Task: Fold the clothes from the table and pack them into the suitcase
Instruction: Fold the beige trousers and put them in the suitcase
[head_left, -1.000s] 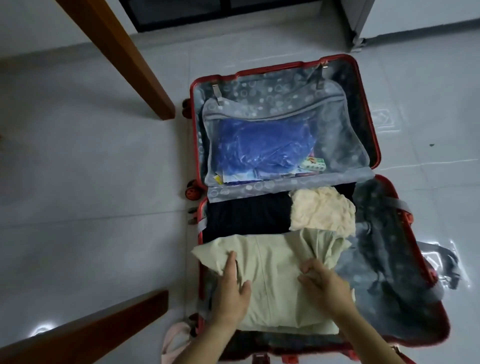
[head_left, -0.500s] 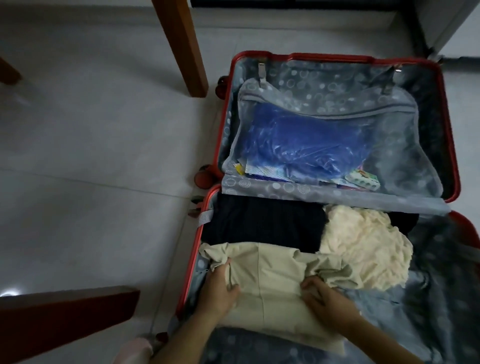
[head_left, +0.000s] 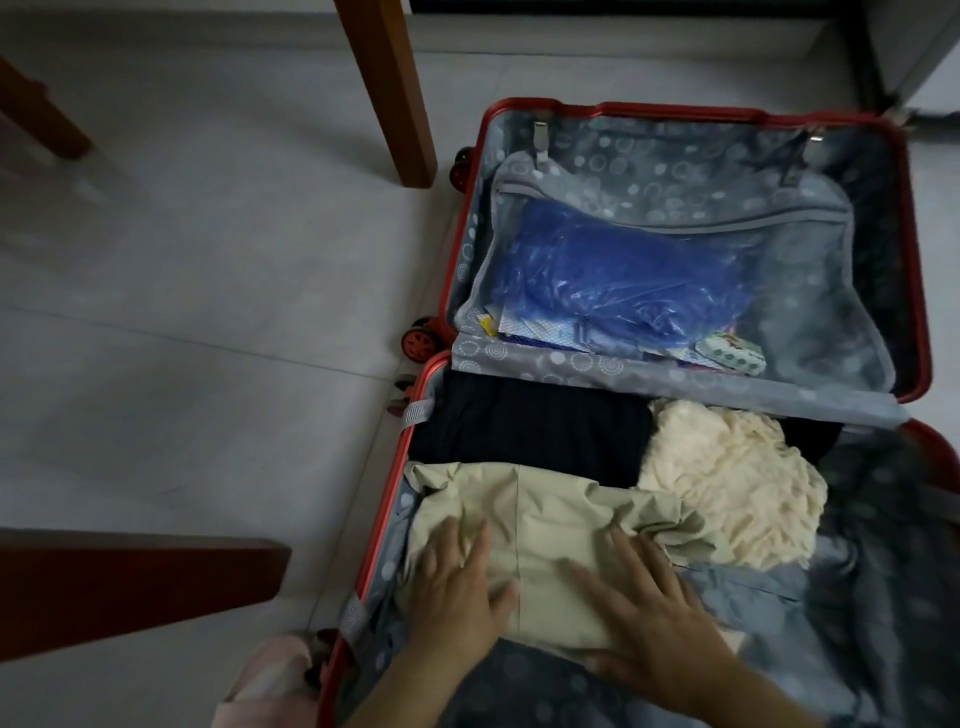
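Grey tile floor (head_left: 182, 312): all round, bearing everything listed.

Wooden rail (head_left: 130, 587): dark, at my lower left, its end near the suitcase's near corner but apart from it.

Table leg (head_left: 387, 88): upright, foot just beside the suitcase's far left corner and its wheel.

Second leg (head_left: 36, 109): far left, well apart.

Pink item (head_left: 270, 680): soft and blurred, on the floor against the suitcase's near left corner; I cannot tell what it is.

Suitcase (head_left: 917, 260): red shell, lying open flat, grey spotted lining, both halves facing up. One wheel (head_left: 420, 343) shows at the hinge on the left.

Far half: mesh pocket (head_left: 810, 291) zipped across it. Inside, a blue bag (head_left: 623, 280), shiny and crumpled; papers under its near edge; a small green-and-white packet (head_left: 732, 353) at the pocket's near right.

Near half, clothes:
- dark garment (head_left: 530, 421), flat along the hinge side;
- cream garment (head_left: 727, 483), bunched, lying partly on the dark one's right end;
- beige garment (head_left: 545, 525), folded, nearest me, on the left, touching both others.

Loose lining lies rumpled to the right of the clothes.

My left hand (head_left: 457, 587): flat, fingers spread, pressing the beige garment's left part.

My right hand (head_left: 649, 613): flat, fingers spread wide, pressing its right part, thumb at the near edge. Neither hand grips anything.
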